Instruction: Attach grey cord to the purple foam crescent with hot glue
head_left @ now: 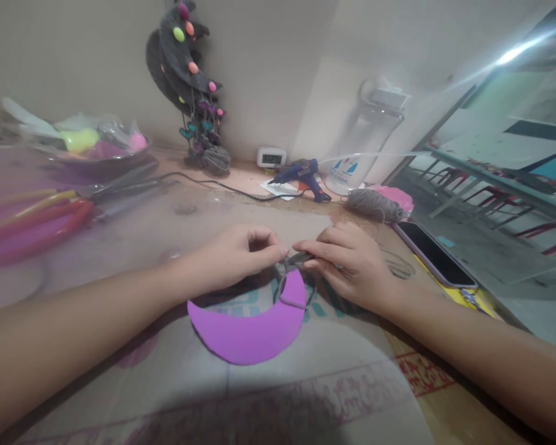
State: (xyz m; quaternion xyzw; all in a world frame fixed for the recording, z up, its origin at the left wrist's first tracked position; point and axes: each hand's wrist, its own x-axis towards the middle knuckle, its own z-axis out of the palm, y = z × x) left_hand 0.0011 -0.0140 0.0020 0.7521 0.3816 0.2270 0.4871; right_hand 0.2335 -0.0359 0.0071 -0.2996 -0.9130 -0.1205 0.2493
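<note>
A purple crescent-shaped cutout point(248, 337) lies in front of me with its right horn pointing up between my hands. Grey yarn point(302, 258) passes round that horn in a loose loop. My left hand point(241, 253) pinches the yarn at the horn's tip with thumb and forefinger; its exact grip is partly hidden. On the other side, my right hand point(354, 266) is closed on a small bunch of the same yarn, and a thin strand trails behind it.
Along the wall stand a decorated grey crescent hanging point(178, 80), a small digital clock point(272, 158), a blue glue gun point(301, 175) and a clear bottle point(364, 145). A grey yarn ball point(375, 205) and phone point(435, 253) lie right; red-handled scissors point(69, 225) and a bowl point(106, 164) left.
</note>
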